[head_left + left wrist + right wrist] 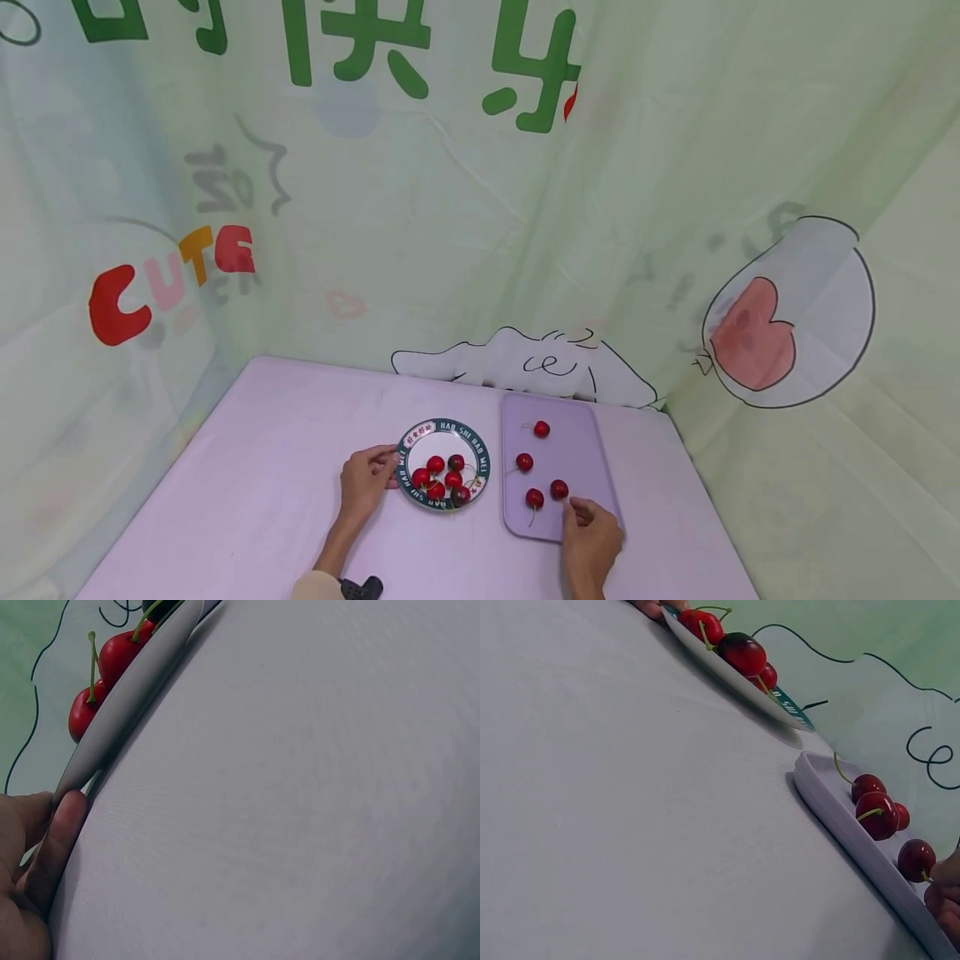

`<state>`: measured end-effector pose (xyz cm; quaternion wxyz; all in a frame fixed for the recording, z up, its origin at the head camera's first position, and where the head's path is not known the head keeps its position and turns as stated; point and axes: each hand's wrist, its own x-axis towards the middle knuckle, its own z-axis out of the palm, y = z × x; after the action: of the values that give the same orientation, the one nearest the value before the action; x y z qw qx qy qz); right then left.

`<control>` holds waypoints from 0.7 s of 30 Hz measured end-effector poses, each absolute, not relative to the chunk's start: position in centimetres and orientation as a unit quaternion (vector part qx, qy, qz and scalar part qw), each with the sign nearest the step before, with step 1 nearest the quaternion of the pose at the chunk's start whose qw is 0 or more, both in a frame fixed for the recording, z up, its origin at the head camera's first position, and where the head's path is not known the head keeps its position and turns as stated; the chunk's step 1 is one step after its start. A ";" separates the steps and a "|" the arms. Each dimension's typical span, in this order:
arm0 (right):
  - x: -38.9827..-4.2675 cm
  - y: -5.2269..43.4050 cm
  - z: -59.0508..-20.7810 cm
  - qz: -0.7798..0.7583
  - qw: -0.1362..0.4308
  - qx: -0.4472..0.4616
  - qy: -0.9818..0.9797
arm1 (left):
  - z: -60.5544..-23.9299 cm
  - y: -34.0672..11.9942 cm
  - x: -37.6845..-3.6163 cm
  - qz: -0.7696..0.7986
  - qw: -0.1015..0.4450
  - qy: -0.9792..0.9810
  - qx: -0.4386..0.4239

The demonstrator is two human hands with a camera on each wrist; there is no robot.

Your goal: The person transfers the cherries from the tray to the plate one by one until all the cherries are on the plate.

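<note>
Big green printed backdrop [480, 208] behind & on both sides, cartoon drawings and lettering on it. In front, the pale lilac table [262, 500]. On its right half sits a lilac tray [592, 467], rounded corners, long side running away from the person. Just left of it, w/ a small gap, a round plate [442, 427] w/ dark green lettered rim.

Left hand [365, 482] is on the plate's left edge: thumb up on the rim, fingers curled at the edge, pinching it. Wrist view confirms a fingertip [64, 825] pressed under the rim.

Right hand [591, 533] rests at the tray's near end, fingertips just beside the nearest cherry [558, 489], at its stem. Can't tell if it's actually pinching the stem or only touching; the fingers are bent, the rest is hidden.

Plate holds approx. six cherries [442, 479], bunched, one or two darker. Tray has four: nearest one, one just left of it [534, 498], one mid-tray [524, 462], one at far end [541, 428]. All w/ stems on.
</note>
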<state>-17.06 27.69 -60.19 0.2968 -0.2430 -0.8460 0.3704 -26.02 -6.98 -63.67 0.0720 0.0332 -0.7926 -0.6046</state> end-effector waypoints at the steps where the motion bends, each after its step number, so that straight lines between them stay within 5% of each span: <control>1: -17.1 27.7 -60.3 0.370 0.297 -0.244 -0.846 | -63.7 -7.0 -26.0 -0.605 0.072 -0.792 0.033; 21: -16.8 28.1 -60.2 0.390 0.305 -0.276 -0.824 | -63.1 -7.0 -25.8 -0.609 0.064 -0.790 0.032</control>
<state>-16.83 28.09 -60.21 0.3049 -0.2757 -0.8237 0.3905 -25.83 -7.01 -63.07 0.0637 0.0321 -0.7896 -0.6094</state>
